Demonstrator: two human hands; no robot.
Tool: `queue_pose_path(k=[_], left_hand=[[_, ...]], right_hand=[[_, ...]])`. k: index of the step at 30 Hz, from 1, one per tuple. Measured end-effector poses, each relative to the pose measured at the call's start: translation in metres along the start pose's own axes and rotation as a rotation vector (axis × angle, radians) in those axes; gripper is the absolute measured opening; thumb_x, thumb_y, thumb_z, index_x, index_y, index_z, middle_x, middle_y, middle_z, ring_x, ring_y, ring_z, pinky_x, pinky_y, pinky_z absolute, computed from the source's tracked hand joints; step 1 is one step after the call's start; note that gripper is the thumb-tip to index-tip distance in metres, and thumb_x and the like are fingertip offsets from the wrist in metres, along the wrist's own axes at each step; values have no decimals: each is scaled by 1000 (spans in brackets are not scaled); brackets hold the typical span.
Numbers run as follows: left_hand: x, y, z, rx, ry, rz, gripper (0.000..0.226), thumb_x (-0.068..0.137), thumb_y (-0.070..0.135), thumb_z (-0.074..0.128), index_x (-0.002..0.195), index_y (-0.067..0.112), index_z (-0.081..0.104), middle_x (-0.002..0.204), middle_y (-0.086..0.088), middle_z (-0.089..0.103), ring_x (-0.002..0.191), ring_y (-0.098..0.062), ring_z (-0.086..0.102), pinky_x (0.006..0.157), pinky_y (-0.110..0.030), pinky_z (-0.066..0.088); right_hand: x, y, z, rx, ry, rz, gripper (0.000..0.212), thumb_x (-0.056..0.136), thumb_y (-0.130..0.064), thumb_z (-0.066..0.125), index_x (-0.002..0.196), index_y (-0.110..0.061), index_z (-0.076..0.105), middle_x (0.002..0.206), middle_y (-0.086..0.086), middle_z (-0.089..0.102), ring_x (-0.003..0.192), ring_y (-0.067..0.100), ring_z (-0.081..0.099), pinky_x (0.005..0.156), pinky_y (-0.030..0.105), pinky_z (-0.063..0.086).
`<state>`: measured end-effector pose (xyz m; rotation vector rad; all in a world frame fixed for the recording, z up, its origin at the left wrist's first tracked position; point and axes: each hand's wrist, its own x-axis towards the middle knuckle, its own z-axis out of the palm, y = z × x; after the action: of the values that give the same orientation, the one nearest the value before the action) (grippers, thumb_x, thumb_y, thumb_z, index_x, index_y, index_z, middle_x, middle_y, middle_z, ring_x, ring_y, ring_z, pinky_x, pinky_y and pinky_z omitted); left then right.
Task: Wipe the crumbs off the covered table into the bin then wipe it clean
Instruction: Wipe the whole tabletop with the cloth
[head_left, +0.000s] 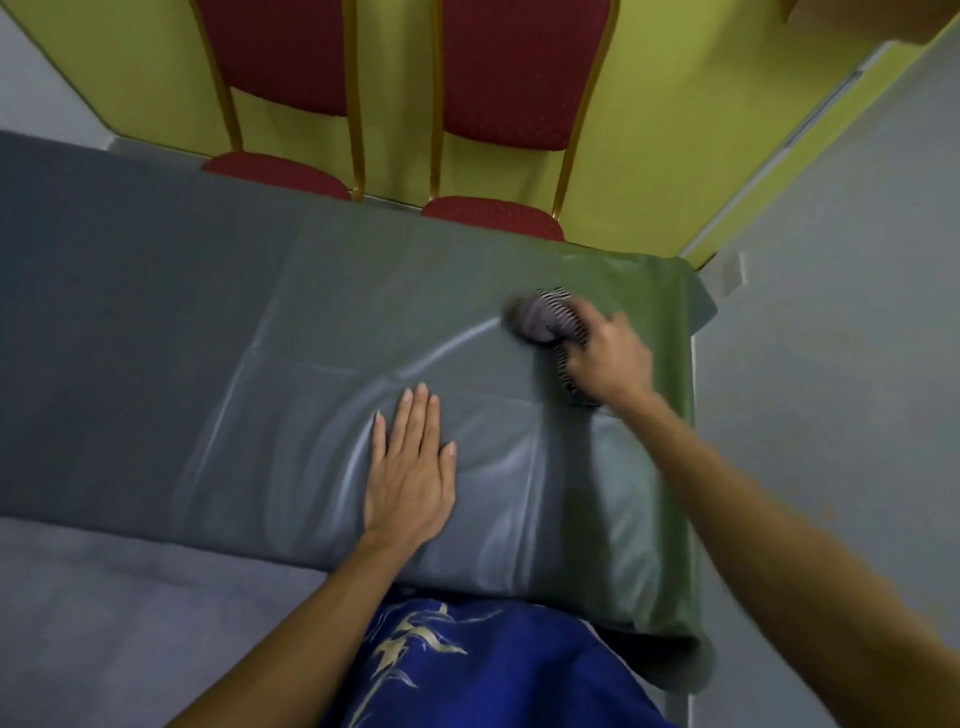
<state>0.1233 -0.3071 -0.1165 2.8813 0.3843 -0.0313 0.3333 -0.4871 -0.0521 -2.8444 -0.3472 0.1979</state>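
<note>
Yellow-green walls and two red chairs stand behind a long table, whose right end lies under a shiny grey-green cover. The cover is rumpled, with a curved ridge running from beside the left hand up toward the cloth.

The left hand lies flat on the cover near the front edge, fingers straight and pressed together, thumb a little apart; it appears to pin the sheet so it does not slide. The right hand is out near the far right corner, fingers curled round a striped cloth bunched against the cover. Both hand and cloth are blurred, so the exact grip is hard to read, but the cloth touches the surface.

No crumbs show anywhere on the cover, though blur and sheen could hide small ones. No bin is in view, so I cannot tell whether the crumbs have gone into it. Judging by the bare cover and the cloth rubbing at the corner, the sweeping looks done or nearly so, and this is probably the wiping-clean stage. The right end is in hand; the middle and the left stretch of the cover likely remain to be wiped.
</note>
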Motion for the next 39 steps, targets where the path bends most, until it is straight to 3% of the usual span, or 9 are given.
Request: queue_pose_path(k=[6,10,14,20,25,29,33,35,39], left_hand=[[0,1,-1,-15,-4,-17,62,102,36,27,156,8,14,165,-6,6,153,-20,-1,122,-51,11],[0,2,-2,15,-15,-21,62,102,37,28,156,8,14,165,-7,7,153,-20,-1,122,-51,11],[0,0,-1,29,-29,-13,63,102,37,25,156,9,12,165,-6,5,153,-20,-2,122,-50,9],[-3,-11,-4,-97,-58,38,64,100,39,18,156,8,16,165,-7,4,153,-19,-5,123,-44,1],[-32,-63,-16,-93,55,-245,66,98,40,16,153,5,27,164,-12,12,152,-26,7,123,-49,7],[-54,-92,-17,-10,34,-217,63,101,42,16,154,9,25,164,-13,12,152,-27,9,122,-51,10],[-57,-92,-18,22,13,-210,63,99,39,21,154,7,25,164,-14,11,152,-27,9,121,-53,13],[-58,-101,-22,23,8,-215,63,99,39,24,154,7,25,164,-15,11,152,-27,8,121,-54,12],[-77,-149,-34,34,3,-278,64,100,45,17,154,11,25,164,-14,12,152,-28,9,120,-56,13]], right_hand=[[27,79,-36,100,109,324,63,86,-23,63,146,-27,43,130,25,57,115,43,57,97,49,50],[-24,14,-11,240,106,246,59,85,-23,66,141,-33,48,120,21,63,108,41,61,91,46,53],[-87,-38,27,246,-101,-12,64,85,-24,65,144,-39,44,112,15,57,100,42,62,84,46,54],[-89,29,10,208,25,185,60,87,-25,68,142,-39,46,116,19,59,107,43,61,89,45,52],[-98,29,-3,218,85,356,61,89,-25,65,145,-37,44,119,21,55,110,43,58,92,46,48],[-133,-55,26,336,9,112,63,85,-21,66,144,-36,47,117,18,59,107,40,59,90,43,50],[-168,-141,54,320,-170,-175,67,85,-27,62,144,-48,38,112,4,54,97,32,63,80,40,55],[-171,-148,62,295,-201,-184,66,86,-27,62,144,-47,37,112,4,54,98,32,63,80,40,55],[-162,-99,62,312,-113,-1,63,85,-23,66,143,-38,47,113,17,62,102,40,63,87,44,55]])
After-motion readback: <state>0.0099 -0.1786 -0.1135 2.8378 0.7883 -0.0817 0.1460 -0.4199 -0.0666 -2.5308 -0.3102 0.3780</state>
